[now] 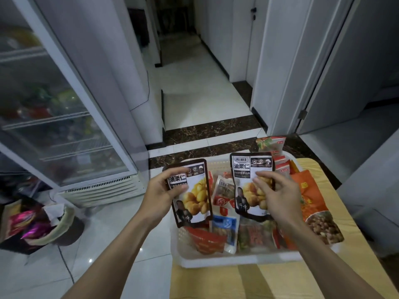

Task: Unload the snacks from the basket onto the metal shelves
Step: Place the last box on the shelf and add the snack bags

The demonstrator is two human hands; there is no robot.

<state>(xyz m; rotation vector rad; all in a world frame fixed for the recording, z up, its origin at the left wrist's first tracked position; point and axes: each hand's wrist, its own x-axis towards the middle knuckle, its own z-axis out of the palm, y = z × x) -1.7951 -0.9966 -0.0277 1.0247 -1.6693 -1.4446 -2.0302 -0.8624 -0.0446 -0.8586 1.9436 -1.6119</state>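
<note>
Two pouches are held, one to each hand: the left pouch (194, 195) is clasped at its upper left edge by the curled fingers (179, 170) and thumb of the left hand (160, 190), and the right pouch (248, 184) is pinched near its middle by the fingertips (262, 176) of the right hand (278, 190). Both are raised just above the basket (216, 261), which is set on the table (216, 283) and packed with other snacks (224, 231). No metal shelves are plainly shown, so the light right pinch is probably best firmed up and the pouches kept apart when carried.
</note>
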